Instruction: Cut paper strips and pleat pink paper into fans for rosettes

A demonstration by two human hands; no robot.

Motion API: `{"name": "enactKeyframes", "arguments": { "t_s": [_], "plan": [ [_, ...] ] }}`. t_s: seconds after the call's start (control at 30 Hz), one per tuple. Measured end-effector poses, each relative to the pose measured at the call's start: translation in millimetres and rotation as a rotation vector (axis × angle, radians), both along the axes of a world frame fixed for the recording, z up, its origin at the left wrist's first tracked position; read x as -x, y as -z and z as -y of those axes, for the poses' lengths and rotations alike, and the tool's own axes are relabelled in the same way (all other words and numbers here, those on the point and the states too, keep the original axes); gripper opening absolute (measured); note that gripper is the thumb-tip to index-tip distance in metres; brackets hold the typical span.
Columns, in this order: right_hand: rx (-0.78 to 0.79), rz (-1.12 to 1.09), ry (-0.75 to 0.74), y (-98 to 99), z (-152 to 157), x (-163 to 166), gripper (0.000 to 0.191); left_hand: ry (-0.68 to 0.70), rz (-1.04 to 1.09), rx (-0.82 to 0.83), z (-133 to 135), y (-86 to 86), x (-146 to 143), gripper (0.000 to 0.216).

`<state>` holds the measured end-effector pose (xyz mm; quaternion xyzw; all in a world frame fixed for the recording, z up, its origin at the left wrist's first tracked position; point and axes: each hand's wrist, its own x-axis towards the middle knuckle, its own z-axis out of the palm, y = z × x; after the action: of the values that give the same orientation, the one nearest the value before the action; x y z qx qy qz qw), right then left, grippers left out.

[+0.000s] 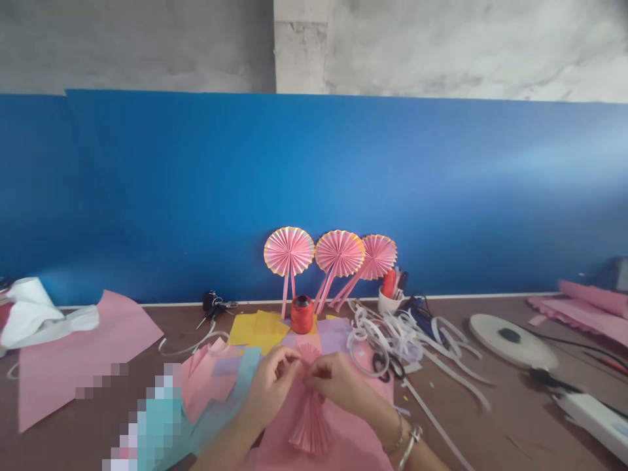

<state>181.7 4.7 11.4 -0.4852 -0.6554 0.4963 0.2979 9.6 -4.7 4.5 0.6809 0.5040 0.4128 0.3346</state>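
Note:
A strip of pink pleated paper [311, 428] lies lengthwise in front of me, its folds fanning out at the near end and gathered in the middle. My left hand [279, 378] is closed on its left side, thumb and fingers pinched. From the right, my right hand [334, 381] pinches the same narrow middle; whether a thread is between the fingertips is too small to tell. Just beyond the hands stands a spool of red thread [302, 316]. Under the pleated paper is a larger pink sheet [279, 439].
Pink pleated rosettes with tails, one a round fan [289, 251], lean on the blue panel [196, 196]. White strips [387, 333], black-handled scissors [390, 366] and a white pen cup [390, 301] are at right. Yellow paper [255, 331], keys [216, 305] and a pink sheet [83, 366] lie leftward.

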Motion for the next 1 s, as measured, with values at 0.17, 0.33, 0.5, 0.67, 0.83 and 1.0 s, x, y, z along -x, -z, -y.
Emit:
{"name": "enactKeyframes", "arguments": {
  "t_s": [0.17, 0.33, 0.5, 0.67, 0.83, 1.0],
  "plan": [
    [0.082, -0.095, 0.003, -2.8, -4, -4, 0.008, 0.106, 0.007, 0.078, -2, 5.5, 1, 0.03],
    [0.094, -0.148, -0.007, -0.5, -5, -7, 0.017, 0.163, -0.042, 0.105, 2, 0.2, -3, 0.019],
    [0.1, -0.126, -0.01, -5.0, -4, -7, 0.016, 0.164, -0.064, 0.109, 2, -2.0, -5, 0.008],
    [0.134, -0.153, 0.056, -0.8, -8, -4, 0.013, 0.124, -0.13, -0.044, 4, -6.9, -2, 0.011],
    [0.138, -0.206, 0.094, 7.2, -11, -5, 0.007, 0.202, -0.123, -0.04, 2, 0.3, -1, 0.011],
    [0.125, -0.201, 0.058, -0.2, -7, -6, 0.011, 0.238, 0.123, 0.204, -2, 11.2, -4, 0.019]
  ]
}}
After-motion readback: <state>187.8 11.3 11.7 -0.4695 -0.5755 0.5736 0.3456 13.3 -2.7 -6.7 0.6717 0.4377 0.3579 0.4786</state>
